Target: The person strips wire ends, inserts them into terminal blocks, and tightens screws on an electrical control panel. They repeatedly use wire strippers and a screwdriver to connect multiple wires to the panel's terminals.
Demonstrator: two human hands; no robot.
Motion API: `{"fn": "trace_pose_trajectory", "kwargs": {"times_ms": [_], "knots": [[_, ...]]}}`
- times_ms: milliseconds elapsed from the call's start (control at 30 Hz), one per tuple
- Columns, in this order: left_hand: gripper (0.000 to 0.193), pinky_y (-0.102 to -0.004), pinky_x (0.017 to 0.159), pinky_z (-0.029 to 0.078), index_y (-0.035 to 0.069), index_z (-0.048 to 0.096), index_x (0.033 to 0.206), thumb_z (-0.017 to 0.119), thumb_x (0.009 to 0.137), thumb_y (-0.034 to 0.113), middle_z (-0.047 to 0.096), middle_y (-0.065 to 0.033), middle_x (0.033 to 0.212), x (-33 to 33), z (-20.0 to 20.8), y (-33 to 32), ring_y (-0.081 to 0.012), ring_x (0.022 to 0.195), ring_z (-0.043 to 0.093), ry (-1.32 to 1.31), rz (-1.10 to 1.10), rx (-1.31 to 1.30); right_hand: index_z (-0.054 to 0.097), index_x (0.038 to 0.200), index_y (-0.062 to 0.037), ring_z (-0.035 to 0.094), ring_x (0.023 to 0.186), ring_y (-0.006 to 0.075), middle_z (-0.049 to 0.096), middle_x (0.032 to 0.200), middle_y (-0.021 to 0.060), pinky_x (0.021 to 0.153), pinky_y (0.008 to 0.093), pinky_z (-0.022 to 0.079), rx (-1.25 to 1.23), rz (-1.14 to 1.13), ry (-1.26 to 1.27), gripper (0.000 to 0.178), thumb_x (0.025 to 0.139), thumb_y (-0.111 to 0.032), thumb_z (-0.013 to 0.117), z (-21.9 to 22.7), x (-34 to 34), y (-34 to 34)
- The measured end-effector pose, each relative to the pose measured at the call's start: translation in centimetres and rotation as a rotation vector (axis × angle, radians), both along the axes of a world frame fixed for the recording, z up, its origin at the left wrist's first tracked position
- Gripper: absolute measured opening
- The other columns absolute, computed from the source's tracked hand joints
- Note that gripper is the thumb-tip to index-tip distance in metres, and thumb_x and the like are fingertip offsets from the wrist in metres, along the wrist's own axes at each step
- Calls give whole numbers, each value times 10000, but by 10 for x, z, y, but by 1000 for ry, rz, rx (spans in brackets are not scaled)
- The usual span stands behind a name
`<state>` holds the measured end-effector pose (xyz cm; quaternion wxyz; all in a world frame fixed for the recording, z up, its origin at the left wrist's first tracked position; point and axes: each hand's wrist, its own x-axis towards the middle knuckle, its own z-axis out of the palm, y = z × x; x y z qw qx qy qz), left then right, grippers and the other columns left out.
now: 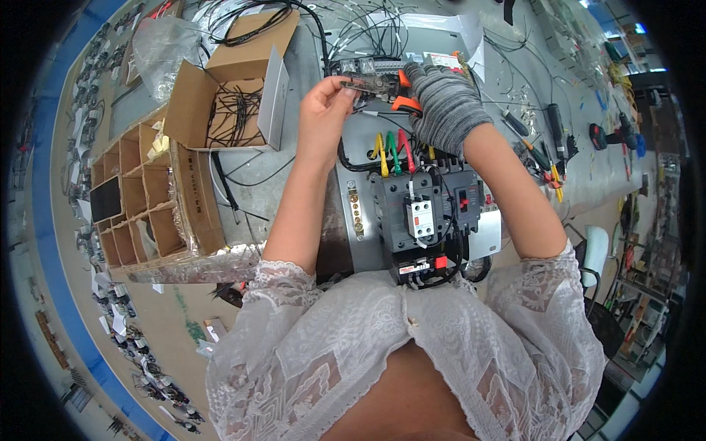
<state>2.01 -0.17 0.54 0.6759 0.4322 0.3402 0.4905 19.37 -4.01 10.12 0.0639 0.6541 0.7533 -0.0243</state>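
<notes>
My right hand (450, 106), in a grey knitted glove, is closed around the orange-and-black handles of crimping pliers (376, 85). Their metal head points left, toward my bare left hand (325, 114). The left thumb and fingers are pinched together at the jaws; whatever small thing they hold is too small to make out. Below the tool, nearer my body, a dark grey circuit breaker (393, 209) sits on a metal mounting plate (356, 246). Yellow, green and red thick wires (393, 153) rise at its far side. A white contactor block (420, 218) is on its front.
To the left stand an open cardboard box (273, 103) of short black wires and a divided carton (136, 192). Screwdrivers (557, 125) and other hand tools lie on the right. Loose black cables (368, 37) tangle at the far side; a chair (594, 253) stands at right.
</notes>
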Motion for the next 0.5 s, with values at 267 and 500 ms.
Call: {"fn": "trace_pose_trajectory", "kwargs": {"times_ms": [267,500], "knots": [[54,-195,588,331,49,612,935,577,902,75,578,18,766,-3,3,2,-49,630,409,19,-38,-31,501,1203,-50,595,1004,323,604,1085,163,889,411,465,17,21,-8,598,675,-211,732,-1,1,0],[51,-195,587,332,48,613,926,575,894,62,599,10,783,-4,5,4,-45,625,405,58,-49,-25,495,1197,-42,601,998,320,599,1094,168,885,407,475,44,19,46,572,690,-193,715,-3,3,-4]]}}
